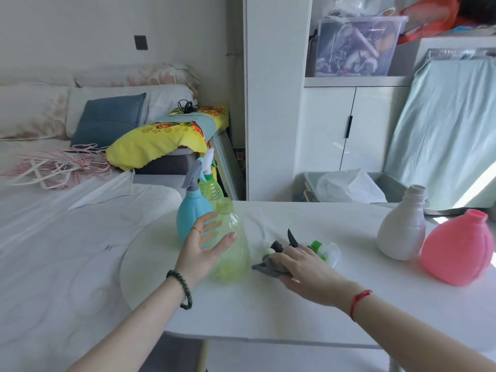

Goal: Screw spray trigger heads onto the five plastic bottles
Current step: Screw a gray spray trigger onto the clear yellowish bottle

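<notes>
Your left hand (205, 241) is spread wide against the open-necked green bottle (232, 245) on the table (308, 312), not closed round it. Your right hand (303, 267) lies over a grey trigger head (268, 267); whether it grips is unclear. A green-collared head (326, 249) lies just beyond. The blue bottle (192, 213) wears its head; the white bottle (401, 226) and pink bottle (460, 251) stand uncapped, right.

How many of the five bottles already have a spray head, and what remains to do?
Two look done: the blue bottle and the green bottle behind it carry spray heads. In hand: the left hand reaches for the open clear green bottle, while the right hand rests on the grey spray head. Left: that bottle, the white bottle and the pink bottle.
</notes>
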The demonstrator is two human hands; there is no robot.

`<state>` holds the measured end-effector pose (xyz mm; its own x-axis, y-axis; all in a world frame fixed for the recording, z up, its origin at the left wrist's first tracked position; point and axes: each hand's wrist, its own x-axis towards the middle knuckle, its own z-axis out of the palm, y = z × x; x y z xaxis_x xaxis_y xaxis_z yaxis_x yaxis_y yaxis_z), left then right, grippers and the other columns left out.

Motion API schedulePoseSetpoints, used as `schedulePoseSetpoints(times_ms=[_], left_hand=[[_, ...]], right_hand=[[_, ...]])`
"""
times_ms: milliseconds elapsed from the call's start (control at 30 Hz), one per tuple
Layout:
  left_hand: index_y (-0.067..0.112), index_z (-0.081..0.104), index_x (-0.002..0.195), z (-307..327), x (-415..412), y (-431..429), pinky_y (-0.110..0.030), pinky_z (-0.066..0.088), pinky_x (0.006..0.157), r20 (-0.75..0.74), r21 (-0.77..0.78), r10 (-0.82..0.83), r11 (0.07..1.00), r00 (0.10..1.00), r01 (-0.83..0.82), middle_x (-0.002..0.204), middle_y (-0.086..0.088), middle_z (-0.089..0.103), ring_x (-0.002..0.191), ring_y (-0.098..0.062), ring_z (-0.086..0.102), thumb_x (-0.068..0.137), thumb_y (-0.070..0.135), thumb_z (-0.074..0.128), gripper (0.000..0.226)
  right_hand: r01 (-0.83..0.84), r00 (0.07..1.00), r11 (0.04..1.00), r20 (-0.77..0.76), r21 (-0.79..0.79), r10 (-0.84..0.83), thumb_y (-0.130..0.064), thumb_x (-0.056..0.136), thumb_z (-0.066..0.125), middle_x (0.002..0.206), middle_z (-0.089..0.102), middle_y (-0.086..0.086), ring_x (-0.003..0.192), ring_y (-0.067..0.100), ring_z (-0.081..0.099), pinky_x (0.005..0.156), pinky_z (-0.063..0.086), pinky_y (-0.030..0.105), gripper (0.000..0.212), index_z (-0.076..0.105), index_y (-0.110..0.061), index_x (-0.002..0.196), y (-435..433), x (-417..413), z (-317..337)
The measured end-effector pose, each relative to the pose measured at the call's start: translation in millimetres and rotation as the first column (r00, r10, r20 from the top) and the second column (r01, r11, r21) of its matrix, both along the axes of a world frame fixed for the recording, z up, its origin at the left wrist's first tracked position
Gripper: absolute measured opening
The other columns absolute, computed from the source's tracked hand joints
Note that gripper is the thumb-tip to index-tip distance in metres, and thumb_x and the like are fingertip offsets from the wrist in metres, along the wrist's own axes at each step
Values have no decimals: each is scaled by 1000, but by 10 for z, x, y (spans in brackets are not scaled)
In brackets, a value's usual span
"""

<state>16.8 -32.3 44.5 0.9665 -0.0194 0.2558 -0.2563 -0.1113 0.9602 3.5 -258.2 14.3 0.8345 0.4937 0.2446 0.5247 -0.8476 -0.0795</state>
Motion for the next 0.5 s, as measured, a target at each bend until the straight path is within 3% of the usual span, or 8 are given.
schedulePoseSetpoints(times_ms=[133,267,433,500], left_hand=[[44,47,102,-155,17,-94,-39,36,107,-14,-23,-27,999,1000,27,110,14,56,109,-2,51,67,33,70,43],[47,46,103,-194,68,-221,-34,37,104,-9,-57,-48,997,999,47,113,15,55,118,-9,49,61,40,69,48],[48,45,105,-222,140,-342,-35,36,105,-8,-56,-77,995,997,77,117,16,53,122,-9,46,58,46,67,51],[49,44,104,-222,171,-370,-32,35,104,-6,-45,-84,995,996,83,116,17,53,121,-8,46,60,46,67,50]], right_hand=[[-2,1000,958,-19,288,8,-25,91,44,105,51,1,84,13,52,65,28,13,32,47,-23,123,-184,41,197],[98,994,805,-18,586,-108,-23,92,45,85,55,-4,68,-5,52,63,37,4,23,56,-19,111,-261,169,470],[203,968,540,-85,817,-235,-25,90,50,69,60,-6,53,0,60,48,45,7,17,61,-14,98,-296,329,920],[222,965,484,-120,847,-234,-23,86,58,69,63,-2,51,2,61,47,50,9,10,64,-15,87,-310,354,1104]])
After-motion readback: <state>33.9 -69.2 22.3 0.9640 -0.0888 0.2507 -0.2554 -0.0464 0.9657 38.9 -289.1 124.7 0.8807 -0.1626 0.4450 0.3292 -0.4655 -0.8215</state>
